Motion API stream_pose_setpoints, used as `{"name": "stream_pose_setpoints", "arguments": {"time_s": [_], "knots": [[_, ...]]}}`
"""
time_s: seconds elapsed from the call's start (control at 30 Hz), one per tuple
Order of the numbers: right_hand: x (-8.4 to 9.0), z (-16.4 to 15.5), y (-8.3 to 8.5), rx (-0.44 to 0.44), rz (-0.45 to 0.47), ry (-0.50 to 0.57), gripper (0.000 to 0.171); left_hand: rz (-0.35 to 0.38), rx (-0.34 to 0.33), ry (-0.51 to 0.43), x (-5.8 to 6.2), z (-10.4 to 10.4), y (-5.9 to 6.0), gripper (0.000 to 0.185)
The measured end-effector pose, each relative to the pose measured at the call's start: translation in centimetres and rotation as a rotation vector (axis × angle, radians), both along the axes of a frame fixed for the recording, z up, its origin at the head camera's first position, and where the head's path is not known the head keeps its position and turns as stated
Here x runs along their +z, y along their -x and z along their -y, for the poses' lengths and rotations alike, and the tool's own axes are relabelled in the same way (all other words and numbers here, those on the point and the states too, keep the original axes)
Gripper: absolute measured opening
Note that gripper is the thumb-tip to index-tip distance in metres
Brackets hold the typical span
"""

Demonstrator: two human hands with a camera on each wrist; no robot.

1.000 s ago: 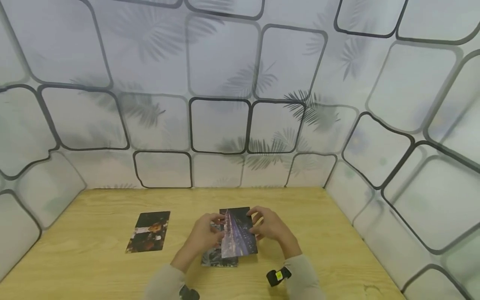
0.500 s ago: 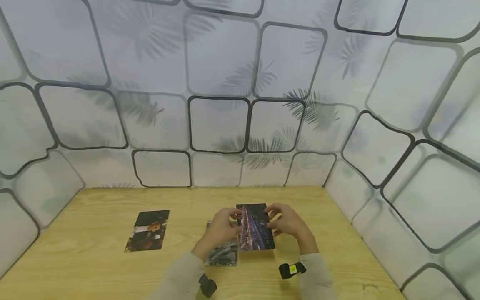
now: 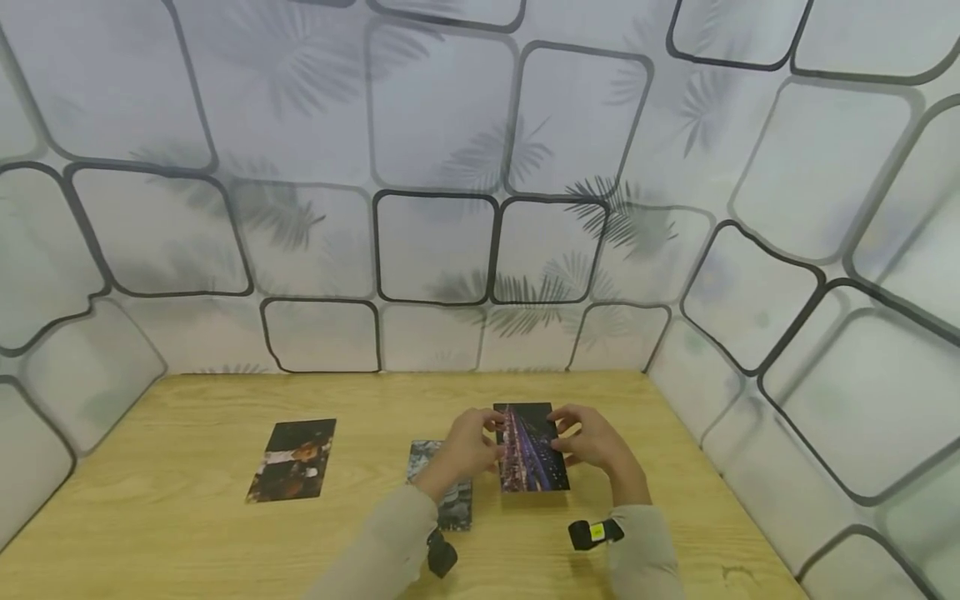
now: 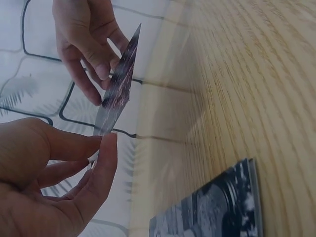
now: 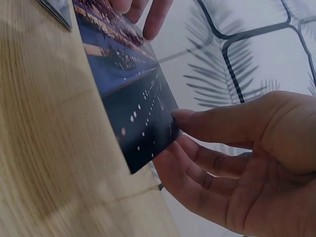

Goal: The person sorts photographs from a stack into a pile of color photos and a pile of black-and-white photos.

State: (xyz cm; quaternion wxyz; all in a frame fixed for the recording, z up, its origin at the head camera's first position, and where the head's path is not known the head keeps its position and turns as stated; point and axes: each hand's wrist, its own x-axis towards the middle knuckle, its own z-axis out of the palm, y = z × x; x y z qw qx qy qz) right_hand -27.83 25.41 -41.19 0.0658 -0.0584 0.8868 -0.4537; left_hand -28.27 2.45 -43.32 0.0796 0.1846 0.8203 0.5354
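Both hands hold one photo point(image 3: 531, 448), a night street scene, by its side edges just above the wooden surface point(image 3: 187, 533). The left hand point(image 3: 467, 443) pinches the photo's left edge between thumb and fingers; the right hand point(image 3: 597, 439) pinches the right edge likewise. In the wrist views the photo is tilted, its near edge lowest and close to the surface. A second photo point(image 3: 442, 483) lies flat just left of the held one, partly hidden beneath the left forearm. A third photo point(image 3: 292, 460), dark, lies flat well apart to the left. Patterned walls point(image 3: 450, 167) enclose the surface.
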Motion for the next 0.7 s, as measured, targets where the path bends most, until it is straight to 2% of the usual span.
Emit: {"name": "stream_pose_setpoints", "arguments": {"time_s": [0.5, 0.7], "knots": [[-0.7, -2.0, 0.4, -0.056, -0.003, -0.044, 0.045, -0.037, -0.047, 0.024, -0.1, -2.3, 1.2, 0.053], [-1.5, -2.3, 0.8, -0.116, -0.049, -0.088, 0.044, -0.066, -0.043, 0.055, -0.1, -3.3, 1.3, 0.051]]}}
